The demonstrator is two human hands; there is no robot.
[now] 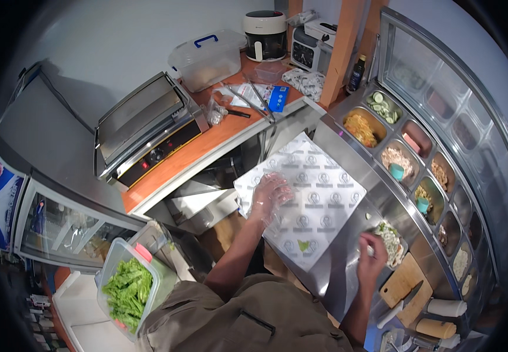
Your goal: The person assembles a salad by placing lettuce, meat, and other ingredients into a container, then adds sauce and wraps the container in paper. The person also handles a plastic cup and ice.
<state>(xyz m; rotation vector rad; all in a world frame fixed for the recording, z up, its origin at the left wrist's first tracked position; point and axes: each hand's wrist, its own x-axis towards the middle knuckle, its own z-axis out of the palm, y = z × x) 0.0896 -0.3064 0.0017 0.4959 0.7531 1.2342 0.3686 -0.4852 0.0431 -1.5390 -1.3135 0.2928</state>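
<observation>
The white-topped food [392, 240] lies near the pan-side edge of the desk [339, 267], long axis roughly along it, just right of the nearer right hand [373, 251]; its grip curls, contents unclear. The gloved left hand [273, 190] is over the paper [324, 190], its hold unclear too.

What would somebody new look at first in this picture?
Probably the big patterned white sheet in the middle, beneath the left hand. Bright green lettuce in a clear tub stands out at lower left, and metal pans of colourful food line the right side.
</observation>
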